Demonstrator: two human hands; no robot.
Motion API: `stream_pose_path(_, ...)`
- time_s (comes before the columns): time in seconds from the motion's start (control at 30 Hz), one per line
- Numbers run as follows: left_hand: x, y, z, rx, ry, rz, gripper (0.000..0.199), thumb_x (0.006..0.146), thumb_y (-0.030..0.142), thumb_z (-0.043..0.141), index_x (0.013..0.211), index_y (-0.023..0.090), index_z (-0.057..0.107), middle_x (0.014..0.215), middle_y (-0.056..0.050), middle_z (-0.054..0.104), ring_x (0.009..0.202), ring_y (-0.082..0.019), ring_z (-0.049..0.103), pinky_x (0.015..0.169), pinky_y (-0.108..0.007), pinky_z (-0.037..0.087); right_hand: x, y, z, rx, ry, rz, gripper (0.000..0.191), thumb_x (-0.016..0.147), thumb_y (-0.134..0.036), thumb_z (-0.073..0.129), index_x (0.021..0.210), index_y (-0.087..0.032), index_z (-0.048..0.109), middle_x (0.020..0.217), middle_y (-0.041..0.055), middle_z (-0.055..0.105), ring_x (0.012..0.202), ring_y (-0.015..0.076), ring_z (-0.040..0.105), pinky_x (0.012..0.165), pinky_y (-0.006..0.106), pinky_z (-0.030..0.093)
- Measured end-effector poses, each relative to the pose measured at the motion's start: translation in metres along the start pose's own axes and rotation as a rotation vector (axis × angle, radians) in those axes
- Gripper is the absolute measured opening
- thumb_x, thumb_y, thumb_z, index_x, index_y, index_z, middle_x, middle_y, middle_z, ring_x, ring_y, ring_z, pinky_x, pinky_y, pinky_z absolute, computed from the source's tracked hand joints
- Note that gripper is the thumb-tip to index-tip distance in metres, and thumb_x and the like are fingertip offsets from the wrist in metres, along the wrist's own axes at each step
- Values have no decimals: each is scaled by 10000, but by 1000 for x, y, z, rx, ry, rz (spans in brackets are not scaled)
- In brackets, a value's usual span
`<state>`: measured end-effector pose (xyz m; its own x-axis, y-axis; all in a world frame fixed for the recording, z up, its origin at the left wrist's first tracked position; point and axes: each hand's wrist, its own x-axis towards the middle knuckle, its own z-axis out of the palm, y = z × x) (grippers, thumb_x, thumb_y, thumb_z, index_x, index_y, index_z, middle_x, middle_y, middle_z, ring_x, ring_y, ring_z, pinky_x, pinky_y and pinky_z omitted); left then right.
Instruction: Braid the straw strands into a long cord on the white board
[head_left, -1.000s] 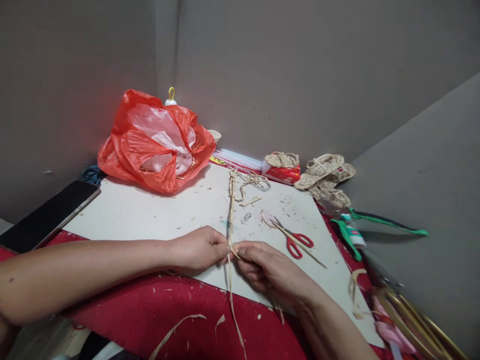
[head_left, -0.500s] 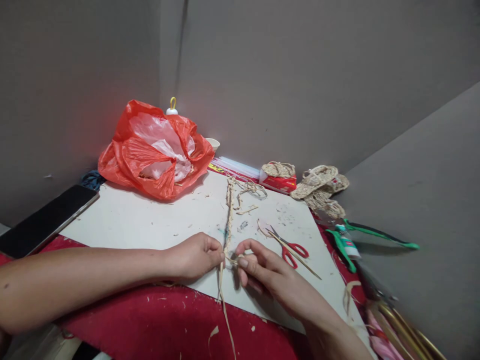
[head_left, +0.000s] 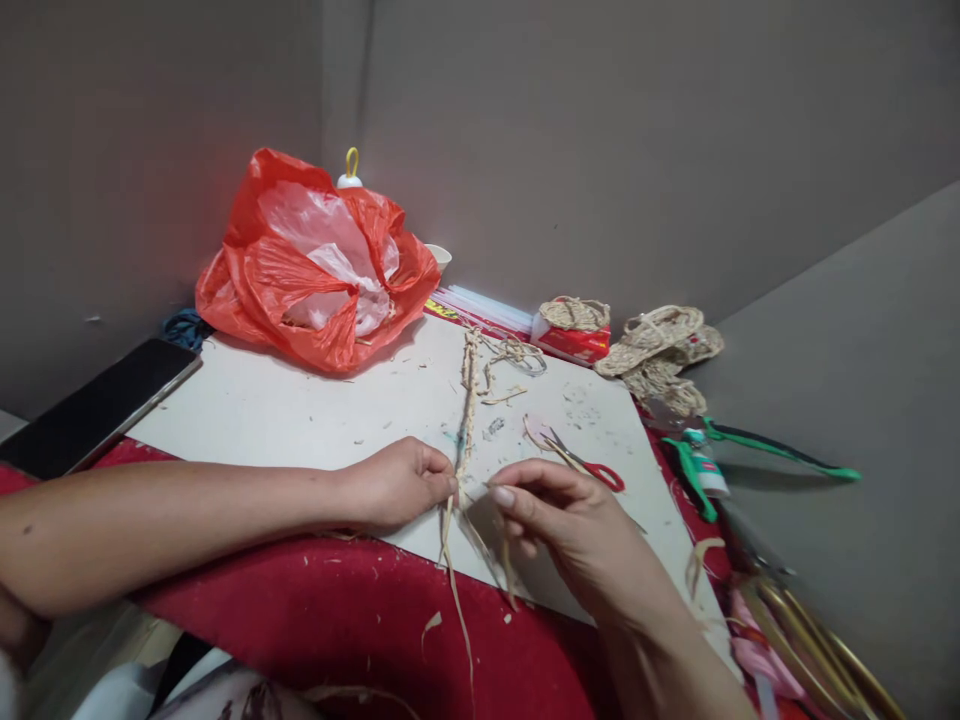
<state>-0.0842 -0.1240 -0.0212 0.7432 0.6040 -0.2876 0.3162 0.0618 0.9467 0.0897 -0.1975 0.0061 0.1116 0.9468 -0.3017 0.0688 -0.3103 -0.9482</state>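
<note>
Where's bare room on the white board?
Between the red bag and left forearm, the white board is bare but for scraps. A smaller patch lies between the scissors and green-handled tool. Braid and loose strands crowd the middle.

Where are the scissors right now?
In the head view, the scissors lie right of centre on the white board, just beyond the right hand, which partly hides them.
</note>
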Motion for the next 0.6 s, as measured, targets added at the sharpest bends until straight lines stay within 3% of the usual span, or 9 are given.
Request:
stream_pose_path(0.1, 1, -3, 0, -17, -2, 16, 251, 812, 324, 462, 714, 136, 597, 599, 29, 497, 550, -81, 354, 554, -213, 306, 4, 8, 13, 56, -35, 23, 288, 623, -395, 774, 744, -151, 679, 558, 10, 582, 491, 109, 483, 483, 253, 410)
stream_pose_path(0.23, 0, 1, -1, -5, -3, 2, 256, 812, 331, 464, 690, 139, 581, 577, 38, 463, 540, -79, 338, 521, -206, 277, 8, 15, 19, 4, -27, -8, 275, 671, -387, 739, 799, -159, 654, 579, -5, 575, 508, 103, 477, 501, 241, 403)
stream_pose_path(0.43, -3, 8, -2, -15, -4, -32, 237, 812, 305, 455, 641, 147, 503, 536, 71, 318, 507, -66, 254, 476, -205, 210, 7, 14, 18, -273, 93, -144, 213, 720, -339, 684, 790, -184, 556, 652, -17, 537, 585, 118, 480, 545, 234, 392)
stream_pose_path(0.6, -2, 4, -1, -37, -8, -5, 259, 820, 336, 453, 681, 137, 545, 553, 63, 353, 525, -69, 279, 496, -202, 229, 9, 11, 13, -273, -39, -70, 281, 755, -413, 631, 887, -168, 590, 742, 23, 605, 668, 151, 544, 619, 256, 429)
